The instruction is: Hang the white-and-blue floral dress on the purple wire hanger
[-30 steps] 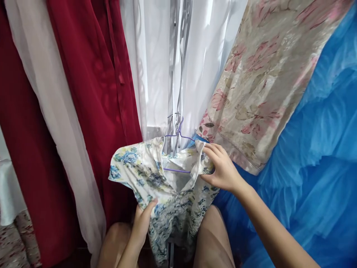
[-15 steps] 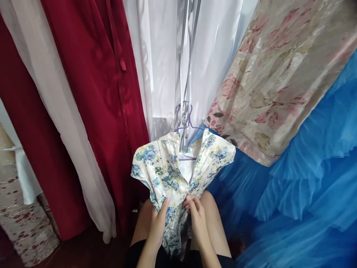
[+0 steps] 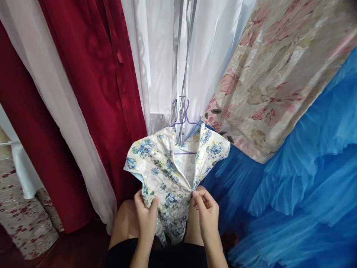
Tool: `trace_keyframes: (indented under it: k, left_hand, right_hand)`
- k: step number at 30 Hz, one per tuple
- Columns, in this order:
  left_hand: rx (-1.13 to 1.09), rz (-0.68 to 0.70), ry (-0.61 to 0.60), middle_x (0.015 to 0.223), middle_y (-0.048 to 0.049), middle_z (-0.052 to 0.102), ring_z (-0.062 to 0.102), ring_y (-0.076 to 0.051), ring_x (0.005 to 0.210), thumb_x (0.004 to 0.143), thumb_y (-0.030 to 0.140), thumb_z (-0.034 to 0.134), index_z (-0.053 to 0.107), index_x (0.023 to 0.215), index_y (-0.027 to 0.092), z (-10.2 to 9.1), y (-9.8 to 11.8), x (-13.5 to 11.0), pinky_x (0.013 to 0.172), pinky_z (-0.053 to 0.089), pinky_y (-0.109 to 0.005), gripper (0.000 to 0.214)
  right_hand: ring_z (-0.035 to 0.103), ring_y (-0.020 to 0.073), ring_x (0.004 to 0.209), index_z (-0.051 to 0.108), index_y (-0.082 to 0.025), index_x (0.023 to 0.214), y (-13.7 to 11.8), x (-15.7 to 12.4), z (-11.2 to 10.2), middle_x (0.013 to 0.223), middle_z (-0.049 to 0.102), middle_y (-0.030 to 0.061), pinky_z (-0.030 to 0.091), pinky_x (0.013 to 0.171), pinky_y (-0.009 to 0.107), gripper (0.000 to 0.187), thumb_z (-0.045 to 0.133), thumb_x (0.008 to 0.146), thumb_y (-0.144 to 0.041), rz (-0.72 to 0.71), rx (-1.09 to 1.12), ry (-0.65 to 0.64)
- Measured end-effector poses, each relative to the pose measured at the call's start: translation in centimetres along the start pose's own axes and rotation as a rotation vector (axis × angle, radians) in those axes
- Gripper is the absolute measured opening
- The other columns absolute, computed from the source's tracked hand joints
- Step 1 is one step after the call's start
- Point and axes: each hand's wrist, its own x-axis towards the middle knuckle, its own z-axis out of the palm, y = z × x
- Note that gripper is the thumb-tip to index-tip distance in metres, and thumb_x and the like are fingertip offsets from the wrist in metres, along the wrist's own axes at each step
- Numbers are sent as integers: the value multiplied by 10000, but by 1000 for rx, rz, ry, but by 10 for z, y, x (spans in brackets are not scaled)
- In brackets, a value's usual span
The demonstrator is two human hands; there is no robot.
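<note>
A white dress with blue flowers (image 3: 167,167) hangs on a thin purple hanger (image 3: 186,118) in front of my knees. Its neck opening forms a V that closes at a point near my right hand. My left hand (image 3: 146,212) grips the dress's side edge below the armhole, thumb on the front and fingers behind the cloth. With thumb and forefinger my right hand (image 3: 206,208) pinches the bottom of the V opening; whatever small piece lies between the fingertips is hidden. The lower part of the dress drops between my thighs.
Red cloth (image 3: 97,74), a pale sheer panel (image 3: 78,123) and white fabric (image 3: 158,56) hang ahead and to the left. Grey ribbons (image 3: 178,67) dangle above the hanger. On the right are a beige floral garment (image 3: 273,93) and blue ruffled tulle (image 3: 301,186).
My right hand has moved slightly right and the neck opening has shifted with it. My left hand has slid left to the dress's side edge. The hanger appears a little higher.
</note>
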Motion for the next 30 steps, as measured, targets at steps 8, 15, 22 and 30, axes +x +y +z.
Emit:
trace_keyframes:
  k: [8,15,22,30]
  left_hand:
    - [206,565,-82,1110,-78,601,584,-242,1088,870,164,655,603,1074,239,28,18,-27,973,454,-355,224]
    - [147,503,-248,889,-36,642,634,-191,848,908,162,599,621,935,227,65,26,-30,790,490,-286,73]
    - [243,369,-232,781,-8,619,620,-191,765,876,171,604,549,844,226,67,21,-35,738,470,-280,85]
    - [316,362,-298,725,-8,596,566,-188,704,832,125,546,545,769,217,63,19,-22,702,424,-291,112]
  right_hand:
    - [405,136,592,578,-189,710,1,-10,-3,618,453,-37,348,572,256,309,691,868,-430,0,-7,-94]
    - [430,133,587,569,-186,660,-14,-11,4,622,487,-20,371,560,253,332,728,825,-427,19,23,-129]
    - [99,54,425,511,-200,593,-1,-14,10,461,204,-128,119,391,215,325,749,695,-397,411,408,-9]
    - [133,33,422,463,-192,537,-48,52,44,473,245,-124,94,399,222,329,773,631,-250,209,465,-23]
